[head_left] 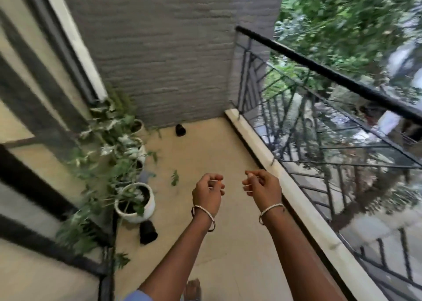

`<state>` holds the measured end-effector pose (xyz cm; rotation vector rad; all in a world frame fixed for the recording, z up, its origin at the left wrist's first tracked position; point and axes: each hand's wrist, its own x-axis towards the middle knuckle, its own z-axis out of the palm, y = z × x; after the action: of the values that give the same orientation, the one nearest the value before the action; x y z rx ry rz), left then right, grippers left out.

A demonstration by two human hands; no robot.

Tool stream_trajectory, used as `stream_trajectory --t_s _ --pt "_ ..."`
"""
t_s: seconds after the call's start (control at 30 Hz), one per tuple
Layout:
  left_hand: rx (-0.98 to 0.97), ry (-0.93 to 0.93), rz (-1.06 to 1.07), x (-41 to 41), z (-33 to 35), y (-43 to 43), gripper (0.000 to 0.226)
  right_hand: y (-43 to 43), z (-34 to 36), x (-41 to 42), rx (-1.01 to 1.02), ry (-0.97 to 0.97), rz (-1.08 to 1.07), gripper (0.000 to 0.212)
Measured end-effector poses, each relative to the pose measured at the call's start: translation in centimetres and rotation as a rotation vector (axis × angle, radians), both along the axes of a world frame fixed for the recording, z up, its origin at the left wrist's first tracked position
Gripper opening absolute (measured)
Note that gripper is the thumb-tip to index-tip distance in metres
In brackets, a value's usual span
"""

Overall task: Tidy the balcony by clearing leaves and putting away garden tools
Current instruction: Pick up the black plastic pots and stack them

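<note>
**Empty hands, clutter underfoot**

The left hand (209,192) and right hand (262,185) hover with fingers loosely curled, holding nothing. A fallen leaf (174,177) lies on the floor (205,145) just ahead. The tipped black pot (148,232) beside the white planter (134,201) could be kicked or cause a trip, and a low reach may snag the potted plants (118,145).

Motion smears the whole view. The small dark object (180,130) on the beige floor (205,154) by the grey brick wall (171,60) is too blurred for me to name. So is the black cylinder-shaped thing (148,232) lying just beside the round white ceramic pot (137,217). The green leafy sprig (174,177) shows no detail. The bottom edge cuts off my left forearm (173,262), my right forearm (303,262) and a brownish shape (193,288) I cannot make out.
</note>
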<state>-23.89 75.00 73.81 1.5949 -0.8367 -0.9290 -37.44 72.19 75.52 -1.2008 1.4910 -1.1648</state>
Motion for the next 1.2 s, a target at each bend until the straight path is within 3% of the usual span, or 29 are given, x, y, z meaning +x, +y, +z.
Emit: stream_trajectory --t_s 0.5,0.97,1.2 --pt "0.155 0.071 0.413 23.8 -7.1 -4.8 0.018 -11.4 -7.0 24.4 0.172 0.056 0.394 0.016" --pt "0.428 0.249 0.819 31.1 -16.7 -4.3 0.014 -16.4 -16.9 35.0 0.443 0.273 0.751 0.018" --pt "0.505 0.345 0.912 33.6 -24.4 -7.1 0.02 -20.8 -27.4 39.2 0.546 0.488 0.88 0.025"
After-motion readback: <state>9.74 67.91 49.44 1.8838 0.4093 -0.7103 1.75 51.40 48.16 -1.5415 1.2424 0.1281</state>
